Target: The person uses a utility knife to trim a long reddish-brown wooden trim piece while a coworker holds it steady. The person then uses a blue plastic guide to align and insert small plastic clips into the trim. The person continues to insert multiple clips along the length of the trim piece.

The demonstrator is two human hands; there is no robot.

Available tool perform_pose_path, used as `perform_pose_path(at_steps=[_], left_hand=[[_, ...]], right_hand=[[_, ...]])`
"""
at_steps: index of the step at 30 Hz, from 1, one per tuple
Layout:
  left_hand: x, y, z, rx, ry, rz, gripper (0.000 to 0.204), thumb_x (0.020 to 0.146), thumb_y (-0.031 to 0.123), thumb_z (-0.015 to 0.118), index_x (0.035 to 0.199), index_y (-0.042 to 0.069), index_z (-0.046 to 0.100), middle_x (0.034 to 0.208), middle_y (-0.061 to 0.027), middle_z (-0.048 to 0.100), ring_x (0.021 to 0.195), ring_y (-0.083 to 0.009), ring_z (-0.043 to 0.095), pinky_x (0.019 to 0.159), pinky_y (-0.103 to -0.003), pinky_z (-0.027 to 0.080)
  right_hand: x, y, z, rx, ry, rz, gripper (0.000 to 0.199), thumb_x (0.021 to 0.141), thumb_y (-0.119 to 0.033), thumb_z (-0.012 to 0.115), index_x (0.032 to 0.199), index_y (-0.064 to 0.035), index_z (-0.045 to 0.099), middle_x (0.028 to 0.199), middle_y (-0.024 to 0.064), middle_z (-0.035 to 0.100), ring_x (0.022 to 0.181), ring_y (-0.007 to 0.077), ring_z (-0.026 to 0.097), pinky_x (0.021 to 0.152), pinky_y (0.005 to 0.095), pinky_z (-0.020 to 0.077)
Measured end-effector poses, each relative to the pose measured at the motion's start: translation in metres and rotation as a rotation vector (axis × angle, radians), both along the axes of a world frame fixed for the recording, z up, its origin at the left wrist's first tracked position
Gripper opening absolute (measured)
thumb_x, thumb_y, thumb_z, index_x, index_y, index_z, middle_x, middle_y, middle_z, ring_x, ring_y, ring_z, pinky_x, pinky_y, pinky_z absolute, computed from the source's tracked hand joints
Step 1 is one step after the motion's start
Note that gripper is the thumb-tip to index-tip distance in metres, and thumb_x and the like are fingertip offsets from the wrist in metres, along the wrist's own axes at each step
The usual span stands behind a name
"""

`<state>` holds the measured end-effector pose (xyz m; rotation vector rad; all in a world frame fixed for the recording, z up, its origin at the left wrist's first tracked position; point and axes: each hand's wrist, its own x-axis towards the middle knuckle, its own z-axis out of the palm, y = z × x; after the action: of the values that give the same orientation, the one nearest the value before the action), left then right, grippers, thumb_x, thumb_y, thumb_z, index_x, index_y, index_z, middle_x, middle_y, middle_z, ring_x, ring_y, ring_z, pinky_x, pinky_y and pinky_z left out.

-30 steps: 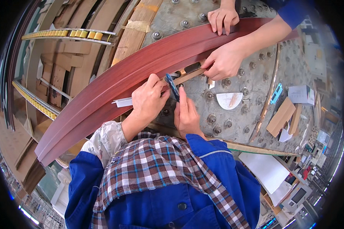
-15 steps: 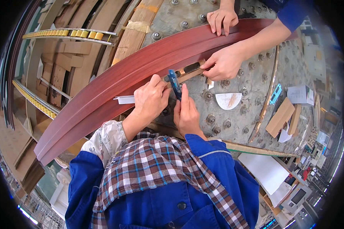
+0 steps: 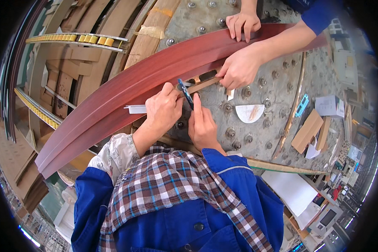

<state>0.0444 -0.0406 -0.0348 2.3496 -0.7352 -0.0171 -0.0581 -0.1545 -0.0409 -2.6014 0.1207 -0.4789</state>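
A long, curved red-brown wood-grain panel point(image 3: 155, 71) stretches from the lower left to the upper right. At its near edge my left hand point(image 3: 163, 108) is closed, fingertips pinching the end of a thin brown strip point(image 3: 205, 85). My right hand point(image 3: 203, 127) grips a slim blue tool point(image 3: 185, 93), which looks like a utility knife, its tip tilted up-left across the strip beside my left fingers. Across from me, a co-worker's hand point(image 3: 239, 69) holds the strip's other end, and their other hand point(image 3: 243, 24) presses on the panel. A white strip point(image 3: 137, 109) pokes out beside my left hand.
The grey metal table point(image 3: 256, 138) is studded with ball rollers. A white half-round piece point(image 3: 250, 113), a blue plastic part point(image 3: 301, 105) and cardboard pieces point(image 3: 307, 131) lie to the right. Racks with yellow rollers point(image 3: 88, 39) and boards stand at the left.
The tool in my right hand has tilted further left. The co-worker's hand on the strip has shifted slightly left, and the panel sits slightly further left in view.
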Motion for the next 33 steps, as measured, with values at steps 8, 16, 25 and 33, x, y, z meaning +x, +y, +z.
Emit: perform_pose_path(at_steps=[8,16,25,33], left_hand=[[0.000,0.002,-0.002,-0.004,-0.022,0.002,0.014,0.075,0.014,0.076,0.084,0.007,0.067,0.085,-0.0036,0.056,0.066,-0.0275,0.062,0.053,-0.039,0.048],[0.000,0.001,0.000,-0.008,-0.009,-0.002,0.008,0.080,0.014,0.070,0.079,0.008,0.065,0.084,-0.0063,0.054,0.066,-0.0287,0.063,0.055,-0.040,0.050],[-0.001,0.000,0.002,0.007,-0.028,-0.014,0.011,0.079,0.014,0.072,0.082,0.005,0.066,0.082,-0.0059,0.054,0.065,-0.0268,0.063,0.054,-0.038,0.050],[0.001,-0.010,0.006,0.067,-0.081,-0.046,0.019,0.081,0.020,0.073,0.092,0.006,0.066,0.087,-0.0059,0.054,0.067,-0.0237,0.064,0.055,-0.036,0.050]], right_hand=[[0.002,0.005,-0.002,0.102,-0.105,-0.029,0.055,0.085,0.007,0.060,0.137,0.0122,0.043,0.092,0.0193,0.066,0.077,0.0322,0.064,0.067,0.0381,0.0534],[0.008,0.005,0.008,0.071,-0.115,-0.049,0.051,0.086,0.005,0.060,0.134,0.0125,0.046,0.091,0.0188,0.066,0.074,0.0306,0.064,0.065,0.0384,0.0537],[0.007,0.001,0.003,0.105,-0.156,-0.076,0.053,0.086,0.006,0.060,0.137,0.0110,0.044,0.088,0.0153,0.068,0.072,0.0288,0.064,0.064,0.0371,0.0534],[-0.009,-0.033,0.008,0.236,-0.121,-0.287,0.053,0.088,0.005,0.058,0.139,0.0090,0.043,0.094,0.0158,0.068,0.075,0.0271,0.066,0.065,0.0357,0.0536]])
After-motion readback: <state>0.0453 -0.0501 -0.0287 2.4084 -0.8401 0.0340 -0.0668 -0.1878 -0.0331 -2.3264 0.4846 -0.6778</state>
